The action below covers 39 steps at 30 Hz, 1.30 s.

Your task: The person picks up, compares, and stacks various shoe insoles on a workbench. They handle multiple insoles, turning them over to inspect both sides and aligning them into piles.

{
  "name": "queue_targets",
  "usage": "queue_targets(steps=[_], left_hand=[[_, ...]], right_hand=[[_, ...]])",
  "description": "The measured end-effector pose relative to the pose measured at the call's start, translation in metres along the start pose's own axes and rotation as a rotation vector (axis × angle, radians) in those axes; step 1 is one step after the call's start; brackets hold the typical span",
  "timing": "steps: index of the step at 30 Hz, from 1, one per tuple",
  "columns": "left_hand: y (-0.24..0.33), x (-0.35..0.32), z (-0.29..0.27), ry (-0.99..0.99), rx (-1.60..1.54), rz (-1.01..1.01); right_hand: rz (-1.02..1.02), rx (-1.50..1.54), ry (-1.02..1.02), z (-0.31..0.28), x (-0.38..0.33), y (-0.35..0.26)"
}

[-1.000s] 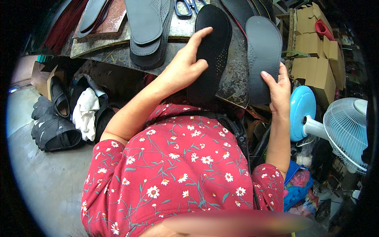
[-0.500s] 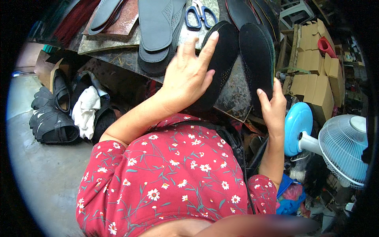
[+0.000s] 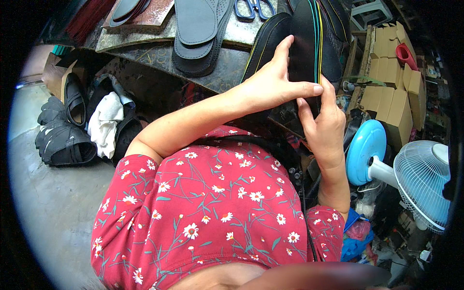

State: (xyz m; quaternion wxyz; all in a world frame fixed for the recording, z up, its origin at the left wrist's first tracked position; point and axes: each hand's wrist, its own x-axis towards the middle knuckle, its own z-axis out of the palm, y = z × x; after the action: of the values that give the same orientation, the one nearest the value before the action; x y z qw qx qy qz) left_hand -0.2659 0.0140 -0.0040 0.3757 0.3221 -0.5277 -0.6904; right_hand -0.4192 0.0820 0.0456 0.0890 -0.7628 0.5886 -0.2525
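Observation:
My left hand (image 3: 273, 84) and my right hand (image 3: 325, 126) press together two black shoe soles (image 3: 304, 43), held on edge above the worktable's front. Thin yellow and green lines run along the soles' edges. My left fingers lie flat across the near sole's face, thumb pointing right. My right hand grips the soles' lower end from below. Another black sole (image 3: 263, 41) leans just left of them.
A stack of grey insoles (image 3: 198, 29) and blue-handled scissors (image 3: 253, 7) lie on the worn worktable (image 3: 145, 48). Black sandals (image 3: 67, 130) and a white cloth (image 3: 104, 121) sit on the floor at left. Cardboard boxes (image 3: 386, 92) and a blue-and-white fan (image 3: 411, 179) stand at right.
The two soles, held apart a second ago, have been brought together face to face. Both hands have closed in on them near the table's right side.

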Motion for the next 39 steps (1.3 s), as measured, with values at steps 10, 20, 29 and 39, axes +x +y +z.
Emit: queue_targets(steps=[10,20,29,39], left_hand=[[0.002,-0.008,-0.004,-0.025,0.123,0.045],[0.005,-0.037,-0.039,0.371,1.359,0.422],[-0.011,-0.029,-0.037,0.284,0.662,0.404],[-0.008,-0.029,-0.025,0.183,0.36,0.346]], right_hand=[[0.025,0.053,0.031,-0.002,-0.001,0.014],[0.367,-0.195,0.054,0.015,0.014,0.102],[0.108,0.027,0.154,0.003,0.006,0.054],[0.375,0.824,-0.203,0.032,-0.008,0.025]])
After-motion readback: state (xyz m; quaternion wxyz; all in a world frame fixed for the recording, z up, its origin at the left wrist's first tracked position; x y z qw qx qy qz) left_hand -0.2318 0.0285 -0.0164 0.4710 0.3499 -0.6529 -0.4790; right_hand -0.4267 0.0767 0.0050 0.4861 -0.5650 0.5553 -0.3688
